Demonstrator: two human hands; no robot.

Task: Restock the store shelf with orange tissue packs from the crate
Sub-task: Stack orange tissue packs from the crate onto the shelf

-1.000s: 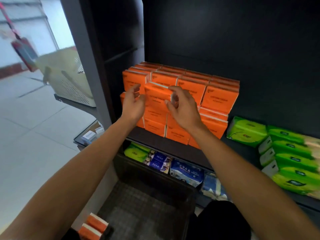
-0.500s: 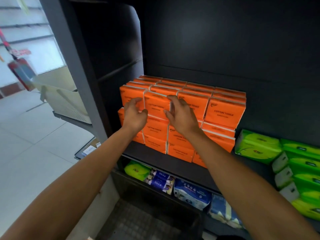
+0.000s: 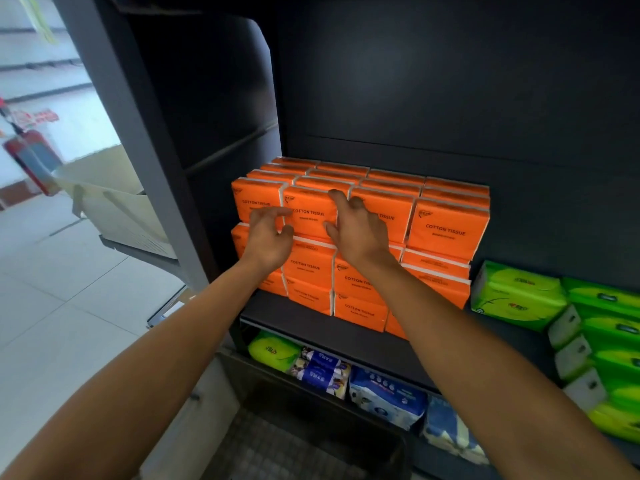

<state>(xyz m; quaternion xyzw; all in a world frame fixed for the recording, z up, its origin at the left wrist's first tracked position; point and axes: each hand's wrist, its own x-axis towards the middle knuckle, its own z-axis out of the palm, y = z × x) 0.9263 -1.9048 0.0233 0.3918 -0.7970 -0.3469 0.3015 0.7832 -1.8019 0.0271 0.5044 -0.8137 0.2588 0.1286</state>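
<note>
The step in hand looks like seating a pack: both hands are at the front face of the stack of orange plastic-wrapped tissue packs (image 3: 360, 233) printed "COTTON TISSUE", which sits on the dark flat shelf board (image 3: 311, 327) toward its left end, close to the front edge. The left hand (image 3: 268, 237) has its fingers loosely curled and slightly spread against the seam between the two leftmost upper packs, holding nothing that shows; the right hand (image 3: 356, 226) lays its spread, nearly straight fingers on the front and top edge of the second upper pack (image 3: 310, 211), pressing rather than pinching. That pack sits upright and level with its neighbours, so it seems already home. Next, I judge, the hands must come away without dragging the pack forward, then reach down to the dark mesh-floored crate (image 3: 277, 445) below for another; no packs show in the visible part of the crate. The packs are soft, squarish, glossy, with white side seams, packed tight in rows; the lower ones lean a little unevenly. Green tissue packs (image 3: 516, 294) lie on the shelf board toward its right end.
</note>
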